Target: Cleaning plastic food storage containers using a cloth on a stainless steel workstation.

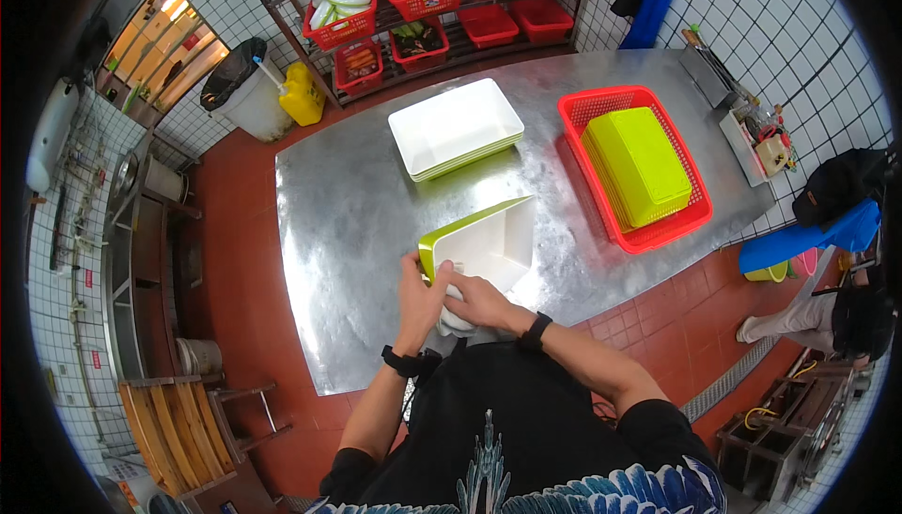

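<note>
A rectangular tub (486, 239), white inside and lime green outside, stands tilted on its side at the near part of the steel table (338, 232). My left hand (421, 295) grips its left corner, with the thumb over the rim. In my right hand (479, 300) is a white cloth (454, 320), bunched against the tub's near rim; part of it is hidden under the fingers. Beyond the tub sits a stack of matching white tubs (458, 126), open side up. To the right, a red plastic basket (574, 109) holds nested green tubs (638, 161) turned upside down.
A narrow utensil box (708, 77) and a white bin of small items (743, 147) line the table's right edge. Behind the table, a metal rack (387, 21) carries red baskets. A yellow jerrycan (303, 95) stands on the floor. A person (810, 317) is at the right.
</note>
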Demonstrator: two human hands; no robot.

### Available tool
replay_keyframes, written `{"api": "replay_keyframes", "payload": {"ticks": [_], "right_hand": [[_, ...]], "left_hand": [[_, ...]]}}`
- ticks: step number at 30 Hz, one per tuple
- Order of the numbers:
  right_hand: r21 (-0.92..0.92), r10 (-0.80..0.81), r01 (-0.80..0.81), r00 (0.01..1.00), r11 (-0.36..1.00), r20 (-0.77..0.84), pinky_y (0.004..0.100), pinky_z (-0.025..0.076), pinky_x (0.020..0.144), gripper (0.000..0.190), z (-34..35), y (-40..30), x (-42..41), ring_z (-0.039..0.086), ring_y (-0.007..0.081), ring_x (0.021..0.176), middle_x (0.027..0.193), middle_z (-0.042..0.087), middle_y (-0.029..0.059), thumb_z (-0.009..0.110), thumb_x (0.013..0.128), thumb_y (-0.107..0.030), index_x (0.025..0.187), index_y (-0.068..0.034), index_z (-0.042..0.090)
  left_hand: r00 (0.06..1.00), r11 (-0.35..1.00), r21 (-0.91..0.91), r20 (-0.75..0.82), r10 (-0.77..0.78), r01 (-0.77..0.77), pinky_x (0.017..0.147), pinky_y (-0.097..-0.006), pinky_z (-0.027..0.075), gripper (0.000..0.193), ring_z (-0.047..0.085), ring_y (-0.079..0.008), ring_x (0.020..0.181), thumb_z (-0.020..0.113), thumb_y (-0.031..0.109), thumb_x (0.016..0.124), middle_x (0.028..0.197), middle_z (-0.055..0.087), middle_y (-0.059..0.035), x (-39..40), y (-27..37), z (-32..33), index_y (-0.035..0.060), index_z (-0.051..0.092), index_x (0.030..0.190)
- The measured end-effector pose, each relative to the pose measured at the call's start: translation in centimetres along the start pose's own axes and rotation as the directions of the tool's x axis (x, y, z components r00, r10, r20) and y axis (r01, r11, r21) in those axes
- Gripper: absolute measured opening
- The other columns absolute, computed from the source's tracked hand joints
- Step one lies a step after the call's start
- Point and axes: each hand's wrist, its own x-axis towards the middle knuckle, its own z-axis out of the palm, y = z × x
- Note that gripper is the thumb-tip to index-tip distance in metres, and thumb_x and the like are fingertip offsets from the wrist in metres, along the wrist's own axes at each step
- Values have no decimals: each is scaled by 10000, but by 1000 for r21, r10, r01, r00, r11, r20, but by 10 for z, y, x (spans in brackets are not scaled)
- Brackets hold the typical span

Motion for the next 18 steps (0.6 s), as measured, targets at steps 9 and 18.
{"api": "replay_keyframes", "payload": {"ticks": [9, 18], "right_hand": [[182, -47, 56, 998, 982, -51, 464, 539, 961, 382, -4, -13, 3, 696, 416, 1114, 1159, 730, 270, 665, 982, -236, 1293, -15, 642], [199, -3, 15, 998, 980, -63, 443, 539, 954, 328, -1, -3, 13, 704, 368, 1112, 1154, 737, 246, 654, 957, -163, 1243, -4, 668]], "left_hand": [[985, 939, -327, 161, -57, 108, 1021, -351, 510, 681, 654, -217, 1174, 767, 231, 968, 1335, 674, -187, 6, -8, -7, -16, 467, 1527], [956, 952, -255, 278, -97, 171, 1033, -352, 498, 692, 632, -225, 1211, 753, 244, 963, 1330, 659, -192, -1, 23, -14, -47, 462, 1520]]}}
